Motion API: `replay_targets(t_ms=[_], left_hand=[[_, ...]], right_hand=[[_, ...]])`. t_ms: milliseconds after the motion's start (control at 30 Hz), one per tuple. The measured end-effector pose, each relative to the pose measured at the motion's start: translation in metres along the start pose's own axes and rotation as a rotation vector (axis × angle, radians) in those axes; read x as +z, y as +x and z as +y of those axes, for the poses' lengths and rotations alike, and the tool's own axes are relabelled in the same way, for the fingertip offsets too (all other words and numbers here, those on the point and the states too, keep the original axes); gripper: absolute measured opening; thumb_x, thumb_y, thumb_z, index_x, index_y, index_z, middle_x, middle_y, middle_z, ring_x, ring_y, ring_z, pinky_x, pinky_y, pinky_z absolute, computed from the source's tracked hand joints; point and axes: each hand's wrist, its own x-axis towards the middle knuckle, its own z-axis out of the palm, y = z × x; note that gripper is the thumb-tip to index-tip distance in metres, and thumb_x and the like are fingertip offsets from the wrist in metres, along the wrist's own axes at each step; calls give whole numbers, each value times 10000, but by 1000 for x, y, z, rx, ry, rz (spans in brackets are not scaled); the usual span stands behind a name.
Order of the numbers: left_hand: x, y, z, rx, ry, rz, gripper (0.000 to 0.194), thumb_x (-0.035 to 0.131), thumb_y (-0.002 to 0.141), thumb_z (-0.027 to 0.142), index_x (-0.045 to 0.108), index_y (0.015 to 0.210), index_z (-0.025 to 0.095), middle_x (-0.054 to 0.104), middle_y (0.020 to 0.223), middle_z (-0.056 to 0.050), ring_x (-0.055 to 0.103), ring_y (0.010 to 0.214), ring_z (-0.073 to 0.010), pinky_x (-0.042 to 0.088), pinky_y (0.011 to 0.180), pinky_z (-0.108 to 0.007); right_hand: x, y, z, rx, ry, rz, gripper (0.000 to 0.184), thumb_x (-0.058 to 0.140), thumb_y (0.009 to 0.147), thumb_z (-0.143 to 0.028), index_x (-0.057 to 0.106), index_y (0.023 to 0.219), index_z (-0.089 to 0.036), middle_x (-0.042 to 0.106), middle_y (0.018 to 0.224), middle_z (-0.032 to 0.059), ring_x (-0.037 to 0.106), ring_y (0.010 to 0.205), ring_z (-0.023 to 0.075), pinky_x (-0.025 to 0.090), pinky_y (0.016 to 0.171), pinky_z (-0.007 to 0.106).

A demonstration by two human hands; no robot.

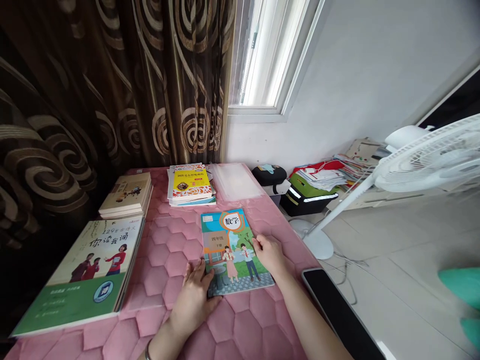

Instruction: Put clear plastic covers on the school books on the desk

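Note:
A blue math textbook point(234, 255) with drawn children on its cover lies shut on the pink quilted table cover point(232, 325). My left hand point(195, 292) rests at the book's lower left corner, fingers apart, the index finger against the cover's edge and the thumb by the bottom edge. On the opposite side, my right hand point(269, 252) has its fingers curled round the book's right edge. What the fingertips do under that edge is hidden.
At left lie a large green-and-white book point(86, 270) and a small stack of tan books point(127, 195). Farther back are a yellow-covered book stack point(190, 182) and clear plastic sheets point(238, 181). A dark phone-like slab point(337, 310) sits at the right edge, beside a white fan point(431, 155).

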Motion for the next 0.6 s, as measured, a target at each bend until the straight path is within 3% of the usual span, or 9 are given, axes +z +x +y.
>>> replay_targets(t_ms=[600], left_hand=[[-2,-4,6,-21,47,-27,596,737,715,299,605,1288,204,490,1434,-197,434,1343,-359,338,1114,-591]], right_hand=[[-2,-1,-8,43,-155,-124,288,379,1005,-298,607,865,-190,733,763,77,647,638,188,157,524,297]])
